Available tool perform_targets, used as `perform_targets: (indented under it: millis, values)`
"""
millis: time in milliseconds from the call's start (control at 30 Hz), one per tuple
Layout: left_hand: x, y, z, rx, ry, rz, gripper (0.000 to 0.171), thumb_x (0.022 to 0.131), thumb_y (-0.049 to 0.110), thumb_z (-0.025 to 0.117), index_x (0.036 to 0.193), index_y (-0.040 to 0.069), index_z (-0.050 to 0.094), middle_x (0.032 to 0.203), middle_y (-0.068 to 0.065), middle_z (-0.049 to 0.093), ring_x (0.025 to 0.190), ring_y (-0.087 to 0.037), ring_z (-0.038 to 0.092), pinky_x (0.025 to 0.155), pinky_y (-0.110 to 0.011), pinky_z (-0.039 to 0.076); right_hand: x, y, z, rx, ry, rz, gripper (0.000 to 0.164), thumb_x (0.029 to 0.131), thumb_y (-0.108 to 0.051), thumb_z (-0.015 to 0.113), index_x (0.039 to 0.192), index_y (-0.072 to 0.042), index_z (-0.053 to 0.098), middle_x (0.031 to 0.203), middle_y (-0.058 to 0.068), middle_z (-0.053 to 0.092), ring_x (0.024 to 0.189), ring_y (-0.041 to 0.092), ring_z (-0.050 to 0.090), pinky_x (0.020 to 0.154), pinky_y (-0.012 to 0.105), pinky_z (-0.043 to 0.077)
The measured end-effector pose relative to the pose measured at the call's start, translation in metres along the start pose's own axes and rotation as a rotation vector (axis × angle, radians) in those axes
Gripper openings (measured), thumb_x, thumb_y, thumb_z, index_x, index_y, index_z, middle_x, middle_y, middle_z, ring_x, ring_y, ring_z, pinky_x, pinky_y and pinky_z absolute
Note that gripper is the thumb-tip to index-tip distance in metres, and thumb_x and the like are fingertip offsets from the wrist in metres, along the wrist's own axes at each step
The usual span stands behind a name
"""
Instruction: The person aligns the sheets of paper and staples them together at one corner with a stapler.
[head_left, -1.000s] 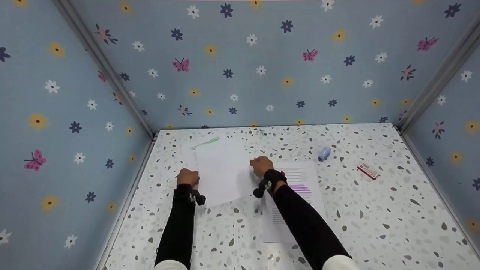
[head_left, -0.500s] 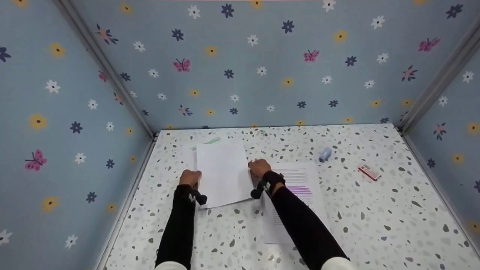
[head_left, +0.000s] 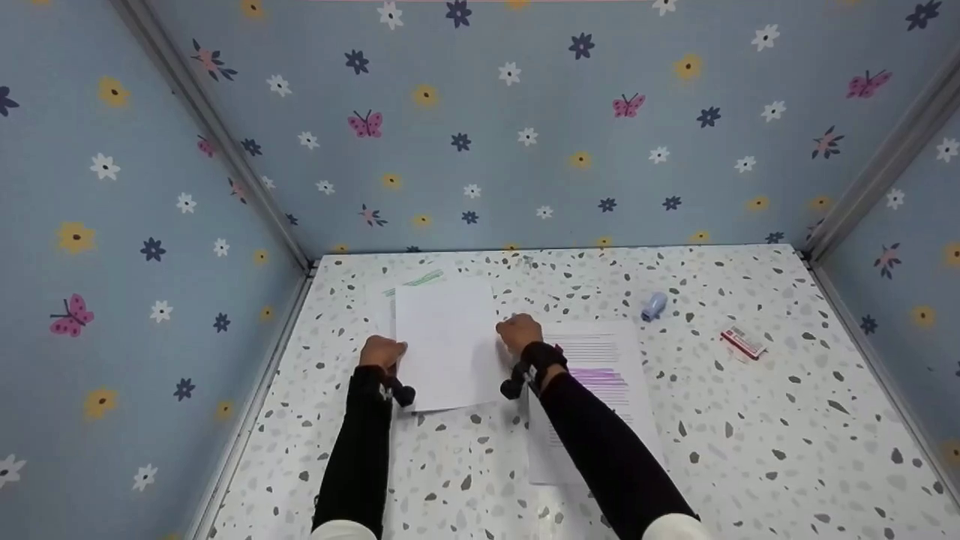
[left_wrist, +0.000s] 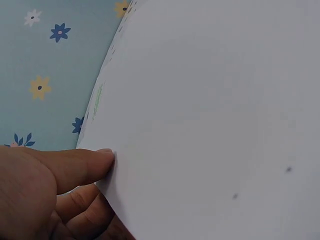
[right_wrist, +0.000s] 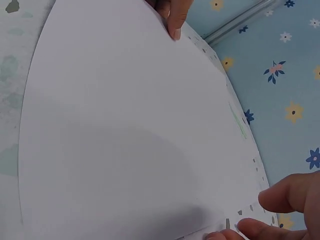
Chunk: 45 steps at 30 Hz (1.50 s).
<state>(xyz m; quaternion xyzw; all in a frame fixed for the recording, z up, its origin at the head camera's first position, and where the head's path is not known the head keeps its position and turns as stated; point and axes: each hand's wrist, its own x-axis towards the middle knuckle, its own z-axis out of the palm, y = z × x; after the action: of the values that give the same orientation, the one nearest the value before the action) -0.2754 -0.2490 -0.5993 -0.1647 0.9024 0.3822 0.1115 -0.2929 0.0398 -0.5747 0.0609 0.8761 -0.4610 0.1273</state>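
White sheet, over a green-marked paper at the left of the table. Pinched by the left hand; beside the right edge, a loosely parted right hand, contact hard to judge. Liable to skew or buckle through one-sided pulling. Bare table past the near edge; crowded rightward by the printed page.

Blank white sheet held over a speckled tabletop
Its left edge is held by the left hand; the right hand is placed at its right edge. A green-marked page is overlapped by it; a purple-marked page is seen to its right.
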Motion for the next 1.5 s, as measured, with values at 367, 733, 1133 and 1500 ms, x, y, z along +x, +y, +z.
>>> perform_targets:
  millis: [367,733,1133,1500]
  values:
    - [0.003,-0.007,0.002,-0.047,0.044,-0.012,0.028,0.088,0.017,0.064,0.082,-0.009,0.069,0.075,-0.015,0.065,0.068,-0.027,0.060,0.068,-0.033,0.050,0.014,0.000,0.005,-0.014,-0.019,0.026,0.027,0.094,-0.021,0.056,0.071,-0.009,0.063,0.067,0.001,0.058,0.067,0.019,0.055,0.065,0.029,0.046]
    - [-0.003,0.008,-0.003,-0.091,0.003,-0.042,0.030,0.094,0.019,0.065,0.095,-0.010,0.071,0.065,-0.007,0.060,0.058,-0.020,0.053,0.057,-0.030,0.043,0.002,-0.001,0.006,-0.034,-0.040,-0.012,0.027,0.092,-0.017,0.065,0.106,0.004,0.075,0.108,0.015,0.072,0.090,0.025,0.064,0.075,0.031,0.050]
    - [-0.015,0.024,-0.020,-0.146,0.002,0.001,0.030,0.096,0.020,0.063,0.095,-0.009,0.070,0.076,-0.014,0.065,0.066,-0.023,0.058,0.066,-0.033,0.049,0.000,-0.002,-0.006,0.084,0.005,-0.040,0.016,0.089,-0.013,0.064,0.082,0.000,0.070,0.077,0.005,0.062,0.067,0.017,0.052,0.060,0.025,0.043]
    - [-0.031,0.058,-0.040,-0.458,-0.077,0.087,0.042,0.102,0.014,0.061,0.062,0.010,0.048,0.054,0.002,0.042,0.054,-0.015,0.047,0.062,-0.029,0.044,-0.005,-0.021,-0.040,0.279,0.048,-0.062,0.017,0.095,-0.013,0.065,0.089,0.001,0.073,0.097,0.010,0.070,0.077,0.017,0.059,0.064,0.027,0.049]
